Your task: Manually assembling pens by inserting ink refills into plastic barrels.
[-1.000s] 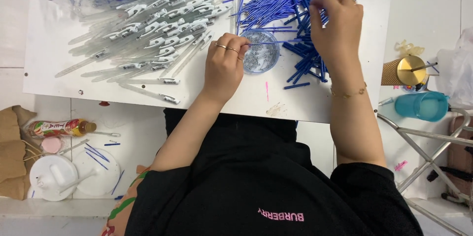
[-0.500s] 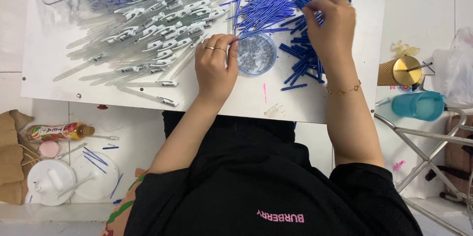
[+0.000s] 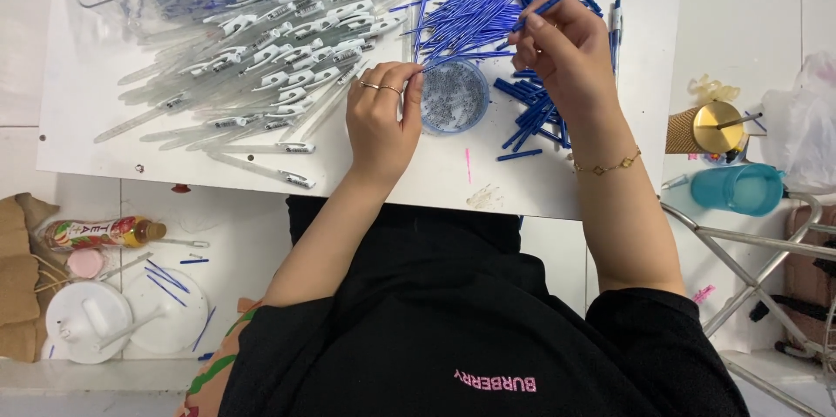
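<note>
Both hands share one blue refill (image 3: 470, 53) above the spring dish (image 3: 455, 97): left hand (image 3: 380, 117) fingers pinch its tip, right hand (image 3: 562, 56) fingers clamp the far end. Keep the refill level, the pinch steady over the dish on the surface (image 3: 104, 134)

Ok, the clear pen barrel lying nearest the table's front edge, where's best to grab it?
Pinch the clear pen barrel mid-shaft from above. It lies flat and slightly apart from the pile, near the left hand, so both long sides look free; the clip end at its right looks bulkier.
</note>
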